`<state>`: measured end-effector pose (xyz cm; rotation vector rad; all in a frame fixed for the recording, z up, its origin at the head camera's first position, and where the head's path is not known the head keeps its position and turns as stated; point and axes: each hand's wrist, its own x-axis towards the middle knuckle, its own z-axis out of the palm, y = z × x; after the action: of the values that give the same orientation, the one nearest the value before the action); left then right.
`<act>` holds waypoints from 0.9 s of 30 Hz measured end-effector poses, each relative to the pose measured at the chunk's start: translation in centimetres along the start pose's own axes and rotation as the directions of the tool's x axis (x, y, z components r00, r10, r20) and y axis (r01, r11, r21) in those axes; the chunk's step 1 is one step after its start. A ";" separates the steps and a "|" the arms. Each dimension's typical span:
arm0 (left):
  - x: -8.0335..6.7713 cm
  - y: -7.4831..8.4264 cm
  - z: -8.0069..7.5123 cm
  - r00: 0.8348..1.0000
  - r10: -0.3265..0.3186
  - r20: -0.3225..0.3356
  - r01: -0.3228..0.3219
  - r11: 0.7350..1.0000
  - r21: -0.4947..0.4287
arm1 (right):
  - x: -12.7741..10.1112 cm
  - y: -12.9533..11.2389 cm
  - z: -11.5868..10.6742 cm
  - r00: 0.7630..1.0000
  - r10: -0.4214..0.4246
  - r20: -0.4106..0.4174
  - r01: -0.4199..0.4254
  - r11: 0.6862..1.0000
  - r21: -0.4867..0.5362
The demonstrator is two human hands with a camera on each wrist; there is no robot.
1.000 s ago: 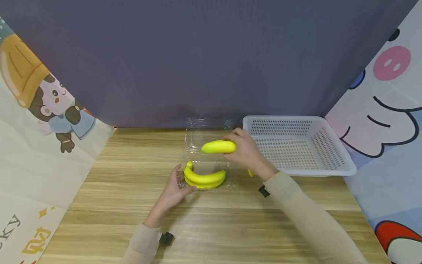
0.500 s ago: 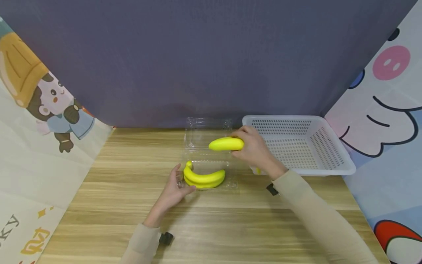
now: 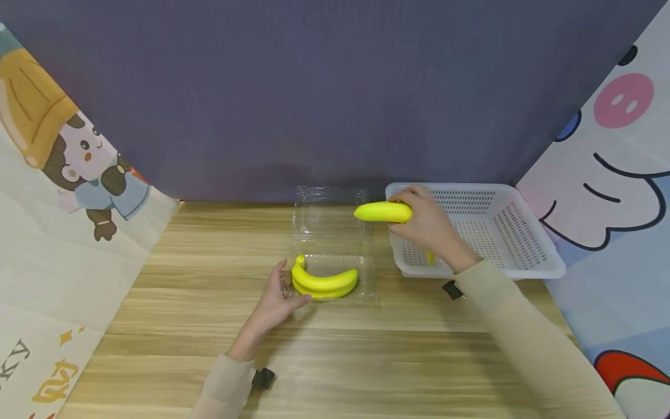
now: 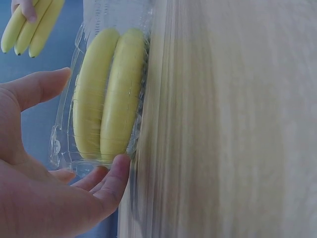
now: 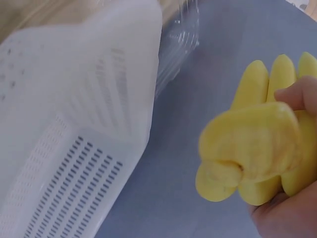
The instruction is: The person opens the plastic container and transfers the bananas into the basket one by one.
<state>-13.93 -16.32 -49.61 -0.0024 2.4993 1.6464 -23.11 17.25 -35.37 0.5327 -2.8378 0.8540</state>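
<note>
Hands: right hand [image 3: 430, 228] clenched round banana bunch [image 3: 382, 212], left hand [image 3: 275, 301] relaxed against clear clamshell [image 3: 366, 278].

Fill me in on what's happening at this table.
A person is handling bananas. The right hand holds a bunch of bananas in its grip above the near-left corner of the white basket. The left hand touches the left end of a clear plastic box, which lies open on the wooden table with a second bunch inside.
</note>
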 end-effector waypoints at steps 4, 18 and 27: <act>0.0 0.0 0.0 1.000 0.001 0.001 -0.001 1.000 0.000 | 0.3 0.7 -0.7 1.000 0.010 -0.018 -0.010 1.000 -0.004; 0.0 0.0 0.1 1.000 0.005 -0.006 -0.005 1.000 -0.001 | 0.5 4.4 -1.5 0.995 0.100 -0.031 -0.100 0.995 0.010; 0.0 0.1 0.1 1.000 0.006 -0.003 -0.006 1.000 -0.008 | 0.1 7.3 -1.5 0.990 0.131 -0.061 -0.130 0.991 0.013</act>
<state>-13.89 -16.22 -49.59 0.0022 2.4974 1.6595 -25.86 23.74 -37.79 0.3185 -2.8387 0.8881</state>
